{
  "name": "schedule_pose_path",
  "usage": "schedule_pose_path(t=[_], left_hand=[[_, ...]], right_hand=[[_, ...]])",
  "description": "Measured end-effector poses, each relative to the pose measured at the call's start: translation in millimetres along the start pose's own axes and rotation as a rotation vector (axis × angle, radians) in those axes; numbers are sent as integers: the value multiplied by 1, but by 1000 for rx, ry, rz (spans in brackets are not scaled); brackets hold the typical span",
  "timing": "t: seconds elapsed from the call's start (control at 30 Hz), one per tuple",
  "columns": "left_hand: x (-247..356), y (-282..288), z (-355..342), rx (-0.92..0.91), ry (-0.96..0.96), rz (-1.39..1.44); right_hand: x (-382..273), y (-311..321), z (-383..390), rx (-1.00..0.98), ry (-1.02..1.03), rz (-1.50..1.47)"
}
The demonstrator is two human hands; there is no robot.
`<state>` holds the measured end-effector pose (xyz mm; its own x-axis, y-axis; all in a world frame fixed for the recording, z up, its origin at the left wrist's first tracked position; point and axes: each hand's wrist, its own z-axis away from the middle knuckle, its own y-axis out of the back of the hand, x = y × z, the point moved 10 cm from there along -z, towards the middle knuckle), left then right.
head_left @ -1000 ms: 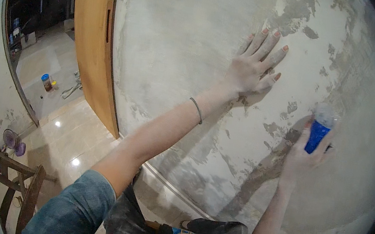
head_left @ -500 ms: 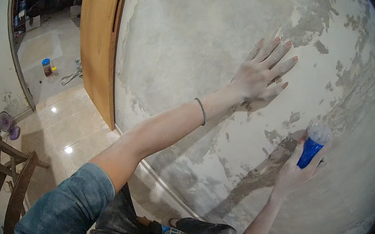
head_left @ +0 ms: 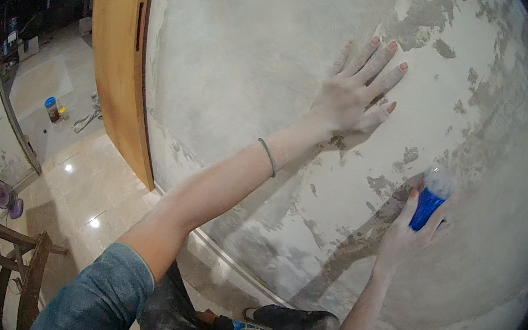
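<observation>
My left hand [head_left: 355,92] lies flat on a patchy grey plastered wall [head_left: 250,64], fingers spread and dusted white. A thin band sits on that forearm. Lower right, my right hand [head_left: 410,232] grips a small blue-handled tool [head_left: 430,200] with a pale, dusty head, pressed against the wall beside a darker patch.
A wooden door [head_left: 118,61] stands open at the left of the wall, over glossy beige floor tiles [head_left: 86,192]. A jar with a blue lid [head_left: 53,109] stands on the floor beyond the doorway. A wooden chair [head_left: 19,254] and a small fan [head_left: 4,196] are at lower left.
The view has shifted a little. My left hand stays flat on the wall. My right hand with the blue tool sits slightly lower on the wall than before.
</observation>
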<state>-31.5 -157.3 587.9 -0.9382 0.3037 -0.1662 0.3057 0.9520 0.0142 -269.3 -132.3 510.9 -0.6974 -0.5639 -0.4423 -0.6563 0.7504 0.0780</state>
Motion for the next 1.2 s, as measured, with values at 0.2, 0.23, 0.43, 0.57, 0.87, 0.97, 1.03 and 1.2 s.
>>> schedule_pose_path(t=[0.2,0.23,0.43,0.57,0.87,0.97,1.03,1.2], left_hand=[[-2,6,-5,40,11,42],[-1,7,-6,34,12,41],[-2,4,-1,43,10,26],[-5,6,-3,51,5,-9],[-6,11,-8,77,47,119],[-9,8,2,68,38,113],[-13,3,13,26,35,91],[-11,12,3,46,63,100]], right_hand=[[-8,-31,68,-45,428,252],[-10,-33,88,-70,524,279],[-6,-16,48,-98,305,128],[-24,-7,1,105,286,145],[6,-12,41,85,250,253],[-16,-7,-7,70,48,-2],[-24,-20,5,53,105,136],[22,-80,198,-669,504,139]])
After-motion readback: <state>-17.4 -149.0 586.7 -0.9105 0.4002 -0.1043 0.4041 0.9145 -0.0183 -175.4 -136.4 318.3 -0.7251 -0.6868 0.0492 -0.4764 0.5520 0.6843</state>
